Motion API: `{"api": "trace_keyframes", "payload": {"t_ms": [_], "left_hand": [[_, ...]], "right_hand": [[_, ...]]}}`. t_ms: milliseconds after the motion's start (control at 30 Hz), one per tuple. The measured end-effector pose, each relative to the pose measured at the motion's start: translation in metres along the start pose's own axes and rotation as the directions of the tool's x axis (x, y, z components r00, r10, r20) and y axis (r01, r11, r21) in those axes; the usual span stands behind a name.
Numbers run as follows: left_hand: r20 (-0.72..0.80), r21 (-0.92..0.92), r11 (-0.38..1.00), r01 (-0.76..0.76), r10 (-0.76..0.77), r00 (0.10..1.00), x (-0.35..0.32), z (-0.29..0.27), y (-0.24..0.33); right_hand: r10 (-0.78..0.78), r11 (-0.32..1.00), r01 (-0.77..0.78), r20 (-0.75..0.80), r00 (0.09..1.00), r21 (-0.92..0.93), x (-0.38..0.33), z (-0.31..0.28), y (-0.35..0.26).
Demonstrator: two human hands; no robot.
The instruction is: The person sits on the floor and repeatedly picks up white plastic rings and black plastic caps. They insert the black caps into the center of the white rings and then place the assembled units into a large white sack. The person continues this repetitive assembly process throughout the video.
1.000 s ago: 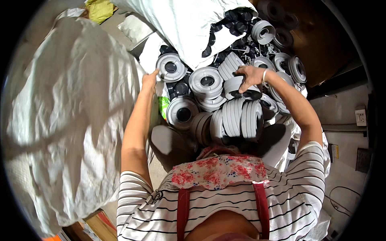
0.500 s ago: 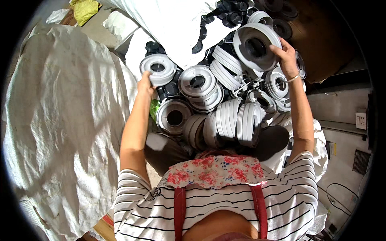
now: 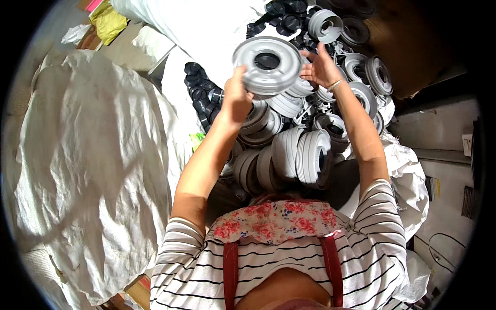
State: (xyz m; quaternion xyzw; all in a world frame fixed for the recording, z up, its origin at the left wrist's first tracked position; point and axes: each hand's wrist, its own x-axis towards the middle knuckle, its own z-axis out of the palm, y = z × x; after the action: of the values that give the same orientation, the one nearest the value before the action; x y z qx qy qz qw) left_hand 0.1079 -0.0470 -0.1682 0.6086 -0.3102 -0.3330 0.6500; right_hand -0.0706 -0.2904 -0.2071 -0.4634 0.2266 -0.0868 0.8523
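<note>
I hold a grey plastic spool [image 3: 266, 64] up in front of me with both hands. Its round flange with a dark centre hole faces the camera. My left hand [image 3: 236, 98] grips its lower left rim. My right hand [image 3: 320, 67] holds its right rim, fingers spread, a thin bracelet on the wrist. Below the raised spool lies a heap of similar grey spools [image 3: 294, 155], some stacked on edge, some flat.
A large white woven sack [image 3: 88, 170] fills the left side. Another white sack [image 3: 196, 26] lies at the top. Small black caps [image 3: 199, 90] lie beside the heap, with more black parts [image 3: 284, 13] at the top. More spools [image 3: 369, 72] sit at the right.
My right hand lifted a spool off the heap and brought it left. My left hand left the spool it rested on and came up to grip the raised one.
</note>
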Motion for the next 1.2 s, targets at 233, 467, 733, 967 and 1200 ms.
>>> {"api": "trace_keyframes", "payload": {"t_ms": [233, 467, 733, 967, 1200], "left_hand": [[-0.106, 0.561, 0.828, -0.016, 0.091, 0.990, 0.022, 0.022, -0.031], [-0.340, 0.193, 0.648, 0.737, -0.660, 0.670, -0.021, -0.061, -0.113], [-0.107, 0.050, 0.686, 0.726, -0.719, 0.686, -0.031, -0.028, -0.084], [0.024, 0.018, 0.722, 0.692, -0.692, 0.721, -0.032, -0.016, -0.045], [-0.071, -0.271, 0.723, 0.635, -0.673, 0.736, -0.018, -0.016, -0.052]], "right_hand": [[-0.128, 0.808, -0.063, -0.279, 0.952, -0.586, 0.006, -0.034, 0.006], [-0.049, 0.884, -0.051, -0.201, 0.978, -0.464, 0.009, -0.027, -0.001], [-0.067, 0.958, -0.002, -0.230, 0.971, -0.286, 0.006, -0.082, 0.007], [-0.048, 0.972, 0.016, -0.131, 0.990, -0.236, -0.006, -0.057, 0.007], [0.026, 0.969, -0.055, -0.121, 0.992, -0.240, -0.010, -0.056, 0.000]]}}
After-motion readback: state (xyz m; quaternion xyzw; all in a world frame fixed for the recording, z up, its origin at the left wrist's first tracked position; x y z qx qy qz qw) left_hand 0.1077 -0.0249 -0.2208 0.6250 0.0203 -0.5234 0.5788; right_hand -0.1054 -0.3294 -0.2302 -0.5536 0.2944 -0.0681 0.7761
